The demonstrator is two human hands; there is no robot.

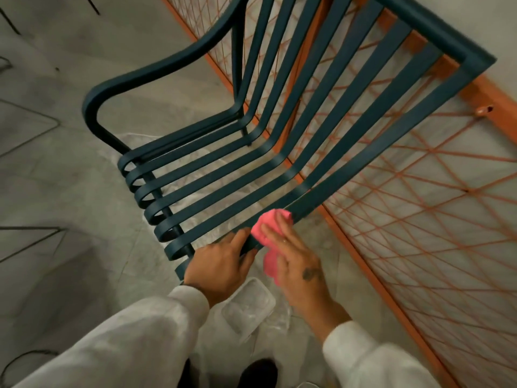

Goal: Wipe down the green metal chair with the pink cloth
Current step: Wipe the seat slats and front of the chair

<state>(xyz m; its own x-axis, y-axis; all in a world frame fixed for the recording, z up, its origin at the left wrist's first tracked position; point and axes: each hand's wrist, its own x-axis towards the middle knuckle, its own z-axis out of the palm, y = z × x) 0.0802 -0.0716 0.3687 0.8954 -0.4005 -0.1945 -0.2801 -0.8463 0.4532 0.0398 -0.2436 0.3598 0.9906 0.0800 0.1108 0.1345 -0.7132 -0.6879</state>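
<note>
the green metal chair (pixel 292 172) stands on the floor (pixel 70 163), its flat slats running along the seat from about 8 o'clock, bending, and then rising up the back toward 1 o'clock. the paint is dark green and matt, with small shine at the bends.

the pink cloth (pixel 265 225) lies bunched on the nearest slat (pixel 363 158), just before the bend, and one end of it hangs down below the slat. the right hand (pixel 296 264) is on top of it – fingers straight and close together, pressing the cloth flat to the metal. the left hand (pixel 218 264) is just beside it at 9 o'clock, with fingers and thumb curled round the front part of the same slat, it seems to steady the chair.

the long axis of this slat goes from the cloth toward 1 o'clock, so i judge the coming stroke must follow that line, and the right hand is the nearer one for it.

at 6 o'clock a clear plastic container (pixel 249 303) lies on the floor. at 3 o'clock an orange mesh fence (pixel 498 102) stands close behind the chair.
</note>
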